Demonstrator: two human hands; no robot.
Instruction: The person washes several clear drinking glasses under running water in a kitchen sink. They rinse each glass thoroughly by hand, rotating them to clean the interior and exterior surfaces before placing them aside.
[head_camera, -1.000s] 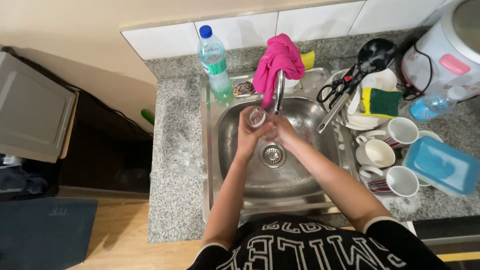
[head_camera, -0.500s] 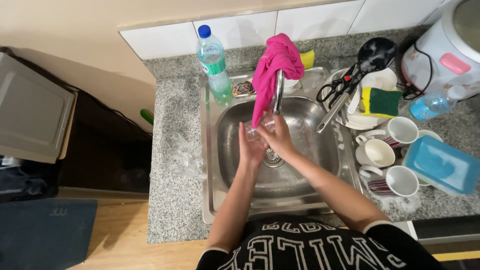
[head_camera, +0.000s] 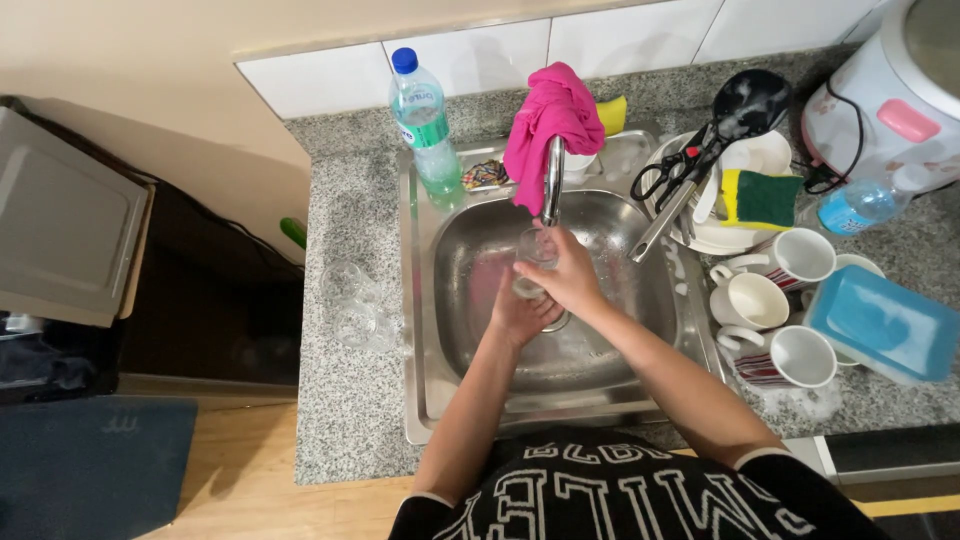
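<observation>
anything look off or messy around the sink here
A pink cloth is draped over the faucet, hanging above the glass both hands hold under it. Soap suds sit on the counter by the striped mugs. Nothing looks broken.

Both hands over steel sink (head_camera: 440, 340), under faucet (head_camera: 552, 180). Right hand (head_camera: 570, 275) wrapped around clear glass (head_camera: 533, 255); left hand (head_camera: 522, 315) touching it from below. Pink cloth (head_camera: 548, 125) draped on faucet. Plastic bottle (head_camera: 425, 125) on sink's back-left rim. Two clear glasses (head_camera: 352, 300) on granite counter (head_camera: 345, 420), left of sink. Three mugs (head_camera: 775, 305), blue lid (head_camera: 880, 325), plate with sponge (head_camera: 762, 197) and scissors (head_camera: 672, 170) at right.
</observation>
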